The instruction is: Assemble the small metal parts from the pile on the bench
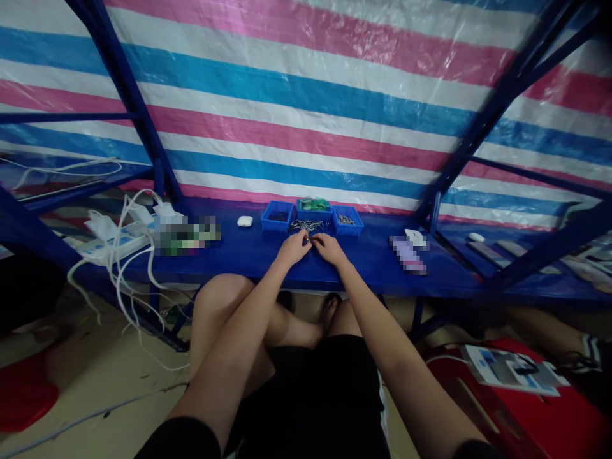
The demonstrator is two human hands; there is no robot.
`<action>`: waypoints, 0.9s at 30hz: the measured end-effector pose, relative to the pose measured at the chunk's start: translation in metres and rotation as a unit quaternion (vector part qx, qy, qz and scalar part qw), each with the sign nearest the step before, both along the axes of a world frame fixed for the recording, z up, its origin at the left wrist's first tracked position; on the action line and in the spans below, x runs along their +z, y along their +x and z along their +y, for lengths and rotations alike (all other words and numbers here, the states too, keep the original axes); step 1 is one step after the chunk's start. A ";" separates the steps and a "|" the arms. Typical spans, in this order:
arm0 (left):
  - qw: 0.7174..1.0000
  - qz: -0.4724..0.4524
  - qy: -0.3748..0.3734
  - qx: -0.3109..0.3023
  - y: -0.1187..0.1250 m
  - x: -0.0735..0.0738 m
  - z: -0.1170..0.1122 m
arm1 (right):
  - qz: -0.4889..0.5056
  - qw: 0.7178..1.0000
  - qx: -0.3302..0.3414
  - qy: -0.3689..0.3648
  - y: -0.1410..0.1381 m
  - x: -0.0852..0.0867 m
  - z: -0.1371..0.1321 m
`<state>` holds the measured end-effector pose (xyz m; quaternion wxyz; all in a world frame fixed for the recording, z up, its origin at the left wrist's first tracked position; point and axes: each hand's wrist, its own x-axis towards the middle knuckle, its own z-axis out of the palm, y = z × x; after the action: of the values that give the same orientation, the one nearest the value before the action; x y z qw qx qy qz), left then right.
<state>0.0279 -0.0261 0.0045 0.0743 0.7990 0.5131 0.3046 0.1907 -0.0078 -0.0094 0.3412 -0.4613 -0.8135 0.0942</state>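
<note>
Over the blue table (248, 258) my left hand (293, 249) and my right hand (329, 248) almost meet, fingertips facing each other. Both have their fingers bent in a pinch, and whatever lies between the tips is too small and dark to name. Just beyond the fingers is a loose heap of thin, shiny metal pieces (308, 225). Three small blue trays stand around it: the left tray (277, 225) has dark small parts, the back tray (306, 214) has green items, and the right tray (352, 228) has small silvery parts.
A white earbud case (245, 221) lies left of the trays. Further left, a power strip (115, 245) carries plugs and tangled white cables. A purple blurred item (408, 256) lies at right. Blue metal frame posts (127, 83) flank the table, with striped sheeting (296, 115) behind.
</note>
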 end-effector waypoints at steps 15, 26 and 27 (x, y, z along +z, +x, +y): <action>0.997 0.070 0.021 0.020 0.001 -0.001 0.001 | 0.064 0.998 -0.014 0.006 0.003 -0.003 0.005; 0.993 0.093 0.043 0.059 0.001 -0.001 0.001 | 0.066 0.997 -0.031 0.009 0.003 -0.002 0.006; 0.993 0.094 0.041 0.060 0.000 -0.001 0.000 | 0.065 0.997 -0.031 0.009 0.003 -0.002 0.006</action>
<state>0.0284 -0.0259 0.0033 -0.0251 0.7941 0.5521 0.2531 0.1939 -0.0018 -0.0117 0.4002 -0.4763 -0.7758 0.1056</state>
